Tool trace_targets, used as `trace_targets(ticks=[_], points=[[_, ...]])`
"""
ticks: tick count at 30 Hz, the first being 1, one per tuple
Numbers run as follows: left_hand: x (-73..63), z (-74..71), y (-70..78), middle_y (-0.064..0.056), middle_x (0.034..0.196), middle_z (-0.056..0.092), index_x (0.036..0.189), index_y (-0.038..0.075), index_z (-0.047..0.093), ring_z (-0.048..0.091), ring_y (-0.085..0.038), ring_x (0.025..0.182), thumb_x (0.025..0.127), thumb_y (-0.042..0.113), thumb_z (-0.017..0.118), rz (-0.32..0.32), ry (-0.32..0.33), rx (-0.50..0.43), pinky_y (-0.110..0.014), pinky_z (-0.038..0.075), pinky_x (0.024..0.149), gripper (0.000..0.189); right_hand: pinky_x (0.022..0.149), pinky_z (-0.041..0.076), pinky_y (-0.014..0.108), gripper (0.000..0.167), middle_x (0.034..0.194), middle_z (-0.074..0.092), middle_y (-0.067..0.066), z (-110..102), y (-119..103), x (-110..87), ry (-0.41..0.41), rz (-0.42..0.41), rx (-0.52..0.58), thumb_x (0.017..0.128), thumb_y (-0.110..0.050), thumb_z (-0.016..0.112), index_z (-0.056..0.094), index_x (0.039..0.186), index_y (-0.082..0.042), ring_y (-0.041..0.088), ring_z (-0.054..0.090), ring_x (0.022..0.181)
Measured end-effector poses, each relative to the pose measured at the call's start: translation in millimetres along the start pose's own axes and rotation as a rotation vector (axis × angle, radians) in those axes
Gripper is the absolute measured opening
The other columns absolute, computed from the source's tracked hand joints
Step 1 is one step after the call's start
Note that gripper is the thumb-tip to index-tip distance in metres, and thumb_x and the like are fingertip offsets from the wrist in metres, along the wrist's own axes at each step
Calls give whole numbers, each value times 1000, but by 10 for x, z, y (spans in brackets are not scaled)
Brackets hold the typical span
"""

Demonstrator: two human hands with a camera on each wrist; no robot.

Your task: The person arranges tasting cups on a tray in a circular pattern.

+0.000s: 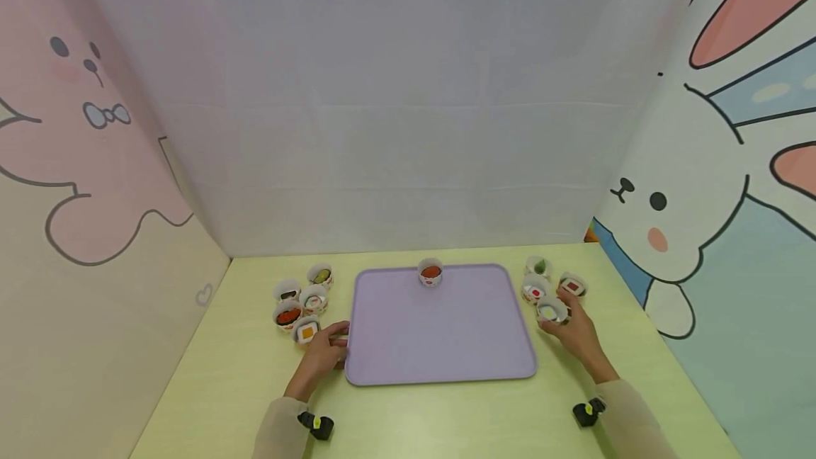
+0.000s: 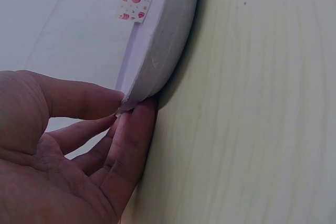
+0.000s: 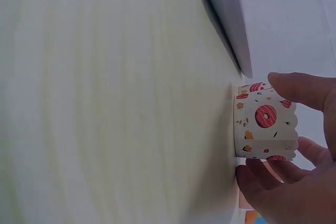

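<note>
A lilac tray (image 1: pixel 440 342) lies on the table, and a paper cup with orange-red contents (image 1: pixel 430 273) stands at its far edge. My left hand (image 1: pixel 325 354) pinches the tray's left rim; in the left wrist view the thumb is on top of the tray edge (image 2: pixel 160 51) and the fingers lie against its underside. Right of the tray, my right hand (image 1: pixel 579 335) holds a doughnut-print paper cup (image 3: pixel 265 116) between thumb and fingers. Seen from above, that cup (image 1: pixel 552 312) has something pale inside, too small to tell.
Several filled paper cups (image 1: pixel 288 316) are grouped left of the tray, close to the left hand. More cups (image 1: pixel 535 289) stand right of the tray around the held one. A white wall (image 1: pixel 408 126) closes the table's far side, with printed panels on both sides.
</note>
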State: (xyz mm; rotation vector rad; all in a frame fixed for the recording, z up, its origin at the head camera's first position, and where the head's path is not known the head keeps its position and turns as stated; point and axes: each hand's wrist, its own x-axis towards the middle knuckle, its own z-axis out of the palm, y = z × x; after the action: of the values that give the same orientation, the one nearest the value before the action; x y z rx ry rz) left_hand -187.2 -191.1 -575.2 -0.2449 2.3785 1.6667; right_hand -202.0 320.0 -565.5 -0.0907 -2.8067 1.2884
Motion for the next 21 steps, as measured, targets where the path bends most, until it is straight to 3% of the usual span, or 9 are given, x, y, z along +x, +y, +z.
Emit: trace_targets(ticks=[9, 21], points=[[-3, 2, 18, -21, 129, 58, 139, -1, 51, 61, -22, 95, 84, -9, 59, -1, 1, 4, -36, 57, 62, 56, 104, 34, 62, 81, 152, 31, 33, 11, 5, 32, -32, 44, -19, 87, -18, 72, 26, 151, -1, 52, 37, 133], [17, 11, -41, -19, 129, 58, 139, 0, 51, 61, -21, 95, 84, -8, 59, 5, 7, 0, -37, 57, 62, 56, 99, 39, 62, 73, 148, 38, 33, 2, 21, 29, -3, 18, -56, 87, -20, 73, 35, 146, 1, 52, 44, 127]])
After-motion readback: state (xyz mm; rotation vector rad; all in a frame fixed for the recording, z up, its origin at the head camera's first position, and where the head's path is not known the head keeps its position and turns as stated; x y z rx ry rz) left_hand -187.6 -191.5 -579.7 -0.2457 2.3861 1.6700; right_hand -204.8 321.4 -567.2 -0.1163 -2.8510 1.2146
